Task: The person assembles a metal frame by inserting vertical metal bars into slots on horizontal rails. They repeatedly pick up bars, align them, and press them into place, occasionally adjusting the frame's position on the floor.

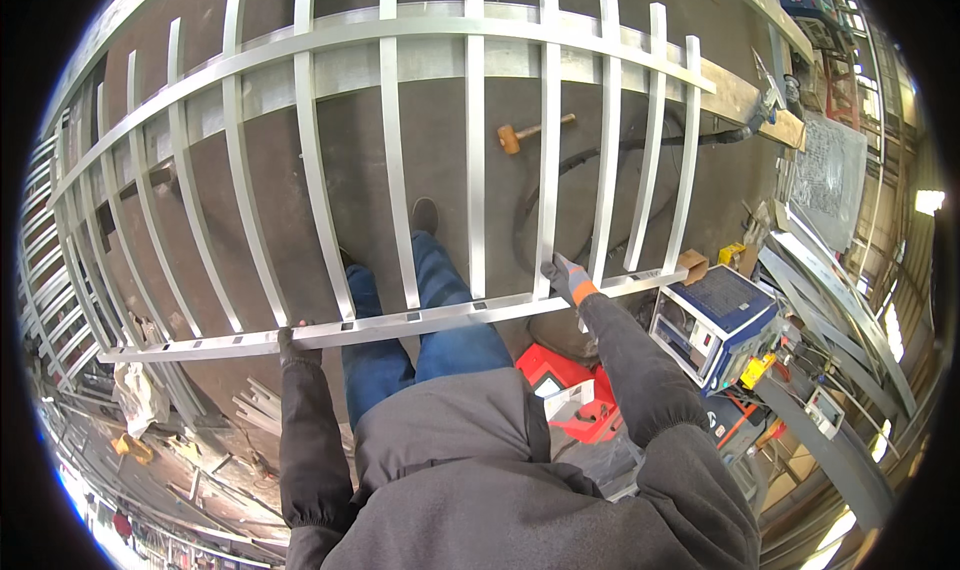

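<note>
A long silver metal rail (pixel 440 319) with dark rectangular slots along it lies crosswise in front of my legs. My left hand (pixel 292 341) is closed around the rail left of the middle, mostly hidden by the sleeve and rail. My right hand (pixel 570 279), in a grey and orange glove, closes on a silver picket (pixel 549 170) where its lower end meets the rail. Several more pickets, such as one picket (pixel 475 170), run from a far crossbar (pixel 430 28) down to the rail. Whether each end sits inside a slot I cannot tell.
A wooden-handled mallet (pixel 511 139) lies on the floor beyond the rail, near a dark cable (pixel 600 153). To the right stand a blue and white machine (pixel 715 320) and an open red case (pixel 565 370). Metal strips (pixel 840 310) are piled at far right.
</note>
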Motion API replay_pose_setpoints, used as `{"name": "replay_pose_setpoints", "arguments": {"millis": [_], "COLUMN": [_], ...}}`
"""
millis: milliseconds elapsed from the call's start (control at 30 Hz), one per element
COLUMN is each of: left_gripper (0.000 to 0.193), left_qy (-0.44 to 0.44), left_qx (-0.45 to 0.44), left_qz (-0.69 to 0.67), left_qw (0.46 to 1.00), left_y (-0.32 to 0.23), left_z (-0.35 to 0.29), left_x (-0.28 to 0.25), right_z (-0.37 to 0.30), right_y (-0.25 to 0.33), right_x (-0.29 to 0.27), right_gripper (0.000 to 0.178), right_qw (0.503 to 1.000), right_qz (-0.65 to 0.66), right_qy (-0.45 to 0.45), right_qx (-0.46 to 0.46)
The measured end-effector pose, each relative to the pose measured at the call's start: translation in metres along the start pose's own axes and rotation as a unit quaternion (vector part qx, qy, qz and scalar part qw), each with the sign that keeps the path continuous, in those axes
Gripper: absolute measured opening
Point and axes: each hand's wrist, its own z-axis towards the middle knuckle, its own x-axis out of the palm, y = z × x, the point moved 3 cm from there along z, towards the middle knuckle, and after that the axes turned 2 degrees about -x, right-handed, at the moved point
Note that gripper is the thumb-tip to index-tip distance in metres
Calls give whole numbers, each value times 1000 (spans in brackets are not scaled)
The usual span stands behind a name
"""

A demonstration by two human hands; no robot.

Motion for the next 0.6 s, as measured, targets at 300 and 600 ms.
{"name": "replay_pose_setpoints", "arguments": {"millis": [300,600], "left_gripper": [35,31], "left_qy": [-40,-12], "left_qx": [8,-1], "left_qz": [-5,5], "left_qw": [999,1000], "left_y": [0,-1], "left_z": [-10,-20], "left_x": [7,15], "right_z": [-6,-2], "right_y": [4,-12], "right_x": [2,10], "right_gripper": [67,96], "right_qw": [995,988], "right_qz": [-78,-85], "right_qy": [-4,57], "right_qx": [54,117]}}
